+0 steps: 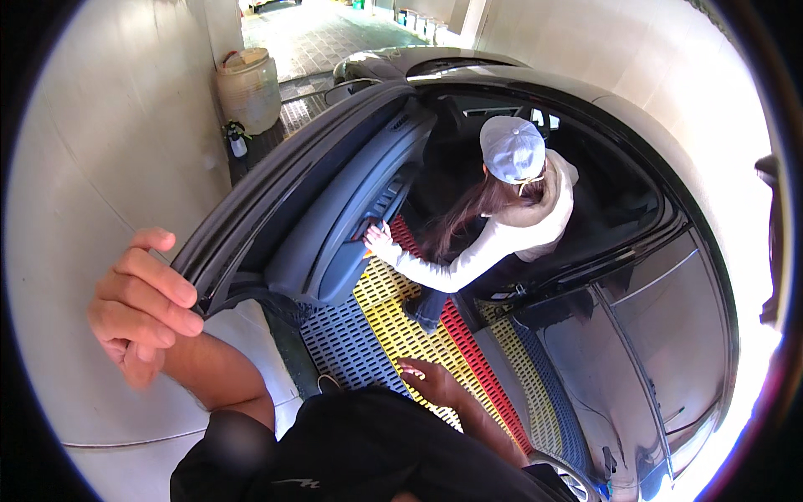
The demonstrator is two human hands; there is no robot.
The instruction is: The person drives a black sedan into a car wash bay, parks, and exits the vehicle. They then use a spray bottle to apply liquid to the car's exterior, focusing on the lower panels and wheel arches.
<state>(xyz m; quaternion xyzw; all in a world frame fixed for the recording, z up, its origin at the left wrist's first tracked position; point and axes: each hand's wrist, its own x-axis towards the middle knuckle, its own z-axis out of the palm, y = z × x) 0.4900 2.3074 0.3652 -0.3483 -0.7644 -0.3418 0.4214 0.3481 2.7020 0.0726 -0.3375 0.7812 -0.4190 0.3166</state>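
At the left, my left hand [147,307] has its fingers curled over the upper rear corner of an open car door [301,182]. The door's dark inner panel, with its window switches and armrest, faces the car. My right hand [421,379] hangs low before my body, loosely curled, above the slotted floor tiles [401,295]; I see nothing in it. Between door and cabin stands a person in a pale cap [513,149] and light long-sleeved top. That person's hand [377,237] rests on the door's inner armrest near the switches.
The dark car's closed rear door [583,364] is at the right, reflecting the tiles. Close to the door's outer side runs a pale wall [119,144]. A plastic barrel [249,85] and a pump sprayer [237,141] stand beyond it. Several buckets [420,24] line the far wall.
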